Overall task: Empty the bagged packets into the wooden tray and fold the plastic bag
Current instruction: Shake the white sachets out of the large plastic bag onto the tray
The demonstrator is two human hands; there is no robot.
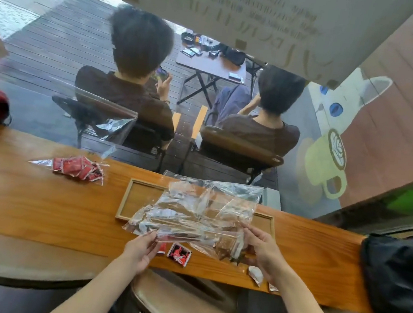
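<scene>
plastic bag (193,214) | pinched between left hand (140,248), right hand (262,251) (over wooden tray (130,199))

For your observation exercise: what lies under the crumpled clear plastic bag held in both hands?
Under the crumpled clear plastic bag lies the shallow rectangular wooden tray, its left end bare. Brown shapes show through near the right hand; the tray's middle is covered.

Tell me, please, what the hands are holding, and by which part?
Both hold the clear plastic bag by its near edge: left hand near the left corner, right hand at the right end.
</scene>
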